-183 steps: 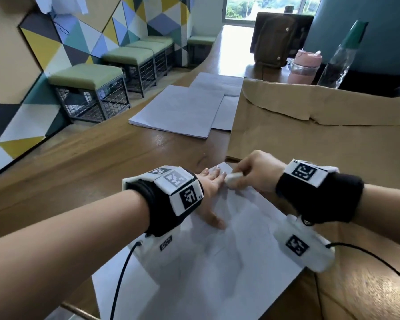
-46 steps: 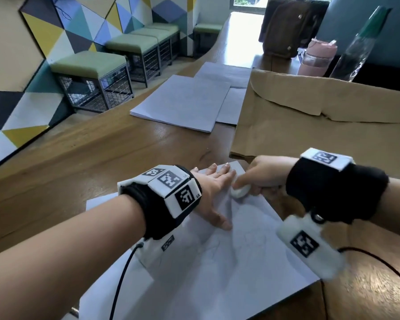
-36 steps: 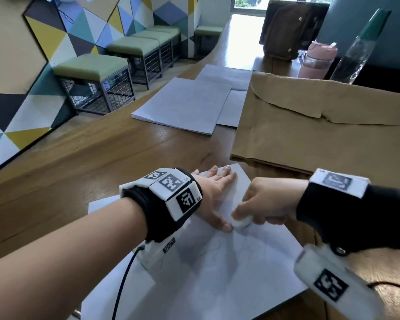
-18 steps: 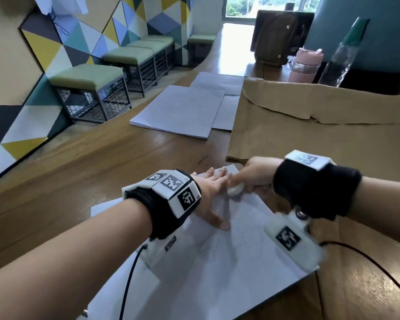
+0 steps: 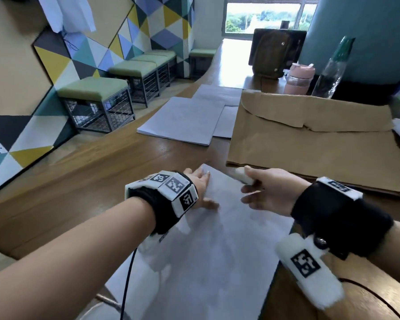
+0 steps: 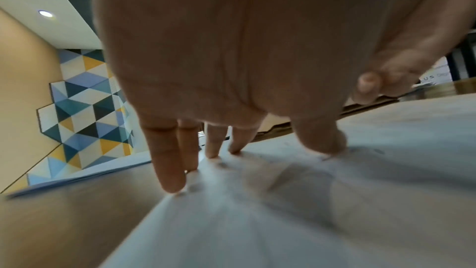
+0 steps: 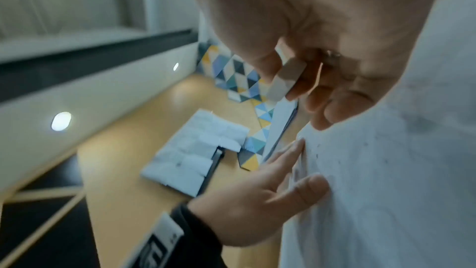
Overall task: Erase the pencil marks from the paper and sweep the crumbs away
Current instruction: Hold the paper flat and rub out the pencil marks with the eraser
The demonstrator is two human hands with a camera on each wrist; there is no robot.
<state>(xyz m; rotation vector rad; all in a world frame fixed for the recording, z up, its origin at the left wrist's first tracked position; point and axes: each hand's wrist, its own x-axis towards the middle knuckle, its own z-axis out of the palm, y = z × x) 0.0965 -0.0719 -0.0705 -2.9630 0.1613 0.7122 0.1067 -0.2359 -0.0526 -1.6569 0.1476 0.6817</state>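
A white sheet of paper (image 5: 217, 245) lies on the wooden table in front of me, with faint pencil lines and small dark crumbs (image 7: 365, 144) on it. My left hand (image 5: 201, 188) lies flat on the sheet's far left part, fingers (image 6: 170, 162) straight and spread, pressing it down. My right hand (image 5: 263, 192) hovers above the sheet's far right corner, lifted off the paper, and pinches a white eraser (image 5: 241, 175) between thumb and fingers. The eraser (image 7: 285, 78) sticks out past the fingertips in the right wrist view.
A large brown envelope (image 5: 314, 144) lies just beyond the sheet on the right. A stack of white papers (image 5: 185, 121) sits further back. A pink cup (image 5: 298, 79), a clear bottle (image 5: 333, 68) and a brown bag (image 5: 273, 54) stand at the far end.
My right hand has stopped rubbing, lifted the eraser off the paper and turned palm-side to the left. The left hand stays pressed on the sheet.
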